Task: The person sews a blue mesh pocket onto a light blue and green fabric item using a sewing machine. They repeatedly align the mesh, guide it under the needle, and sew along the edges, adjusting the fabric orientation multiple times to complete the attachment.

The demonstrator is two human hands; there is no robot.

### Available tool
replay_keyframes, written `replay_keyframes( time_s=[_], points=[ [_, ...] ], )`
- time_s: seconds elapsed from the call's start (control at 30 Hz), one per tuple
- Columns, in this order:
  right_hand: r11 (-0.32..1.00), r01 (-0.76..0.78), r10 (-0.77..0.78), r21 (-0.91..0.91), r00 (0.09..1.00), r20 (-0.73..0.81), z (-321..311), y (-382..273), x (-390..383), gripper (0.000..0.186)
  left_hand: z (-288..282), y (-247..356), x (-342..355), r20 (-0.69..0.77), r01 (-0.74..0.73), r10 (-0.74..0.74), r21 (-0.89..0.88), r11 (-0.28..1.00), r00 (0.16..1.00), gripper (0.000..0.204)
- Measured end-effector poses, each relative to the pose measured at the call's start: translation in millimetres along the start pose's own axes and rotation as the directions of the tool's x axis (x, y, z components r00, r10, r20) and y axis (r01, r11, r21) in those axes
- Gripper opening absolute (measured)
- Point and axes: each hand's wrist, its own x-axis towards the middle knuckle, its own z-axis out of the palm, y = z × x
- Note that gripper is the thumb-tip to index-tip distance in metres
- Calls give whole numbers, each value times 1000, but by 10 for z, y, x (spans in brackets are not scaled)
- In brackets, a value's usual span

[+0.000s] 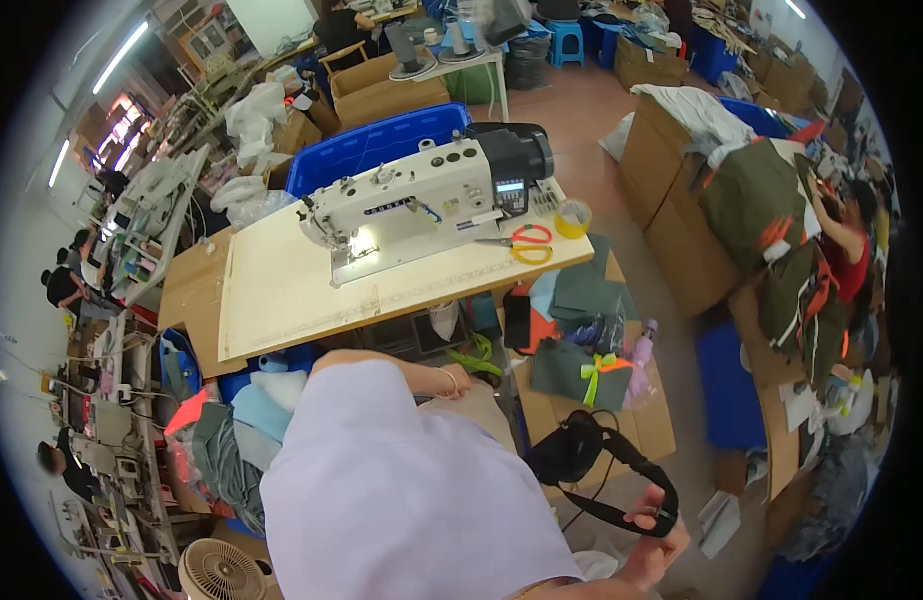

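My right hand (658, 540) grips a wide black strap (650, 470) at the lower right, its fingers closed round the band. The strap loops up to a rounded black pouch-like item (570, 448), whose exact kind I cannot make out. My left hand (456, 382), with a bracelet at the wrist, lies low over my lap in front of the sewing table; its fingers are too small and partly hidden to read. Ahead stands a white sewing machine (412, 195) with its lamp lit. Red-and-yellow-handled scissors (527, 245) and a yellow tape roll (573, 219) lie at its right end.
Beside my right arm, a cardboard surface (642, 425) carries dark green fabric pieces (572, 375), a phone (518, 322) and a purple bottle (643, 350). Fabric piles (227, 450) and a fan (220, 570) are at left. A blue crate (382, 140) stands behind the machine. Another person (850, 240) handles green garments at right.
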Motion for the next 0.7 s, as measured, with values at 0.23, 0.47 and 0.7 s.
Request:
replay_keyframes(
  time_s=[0.23, 0.47, 0.7],
  points=[
    [976, -153, 102, 154, 950, 295, -726, -622, -234, 40, 954, -297, -793, -274, -19, 97, 275, 961, 957, 28],
    [952, -303, 283, -40, 829, 482, -1852, -127, -522, 33, 1574, -767, -51, -87, -70, 58, -150, 986, 995, 20],
    [650, -749, 735, -129, 576, 357, -2466, -194, -1214, 61, 1883, -671, 71, 267, 459, -381, -633, 624, 885, 27]
  ],
)
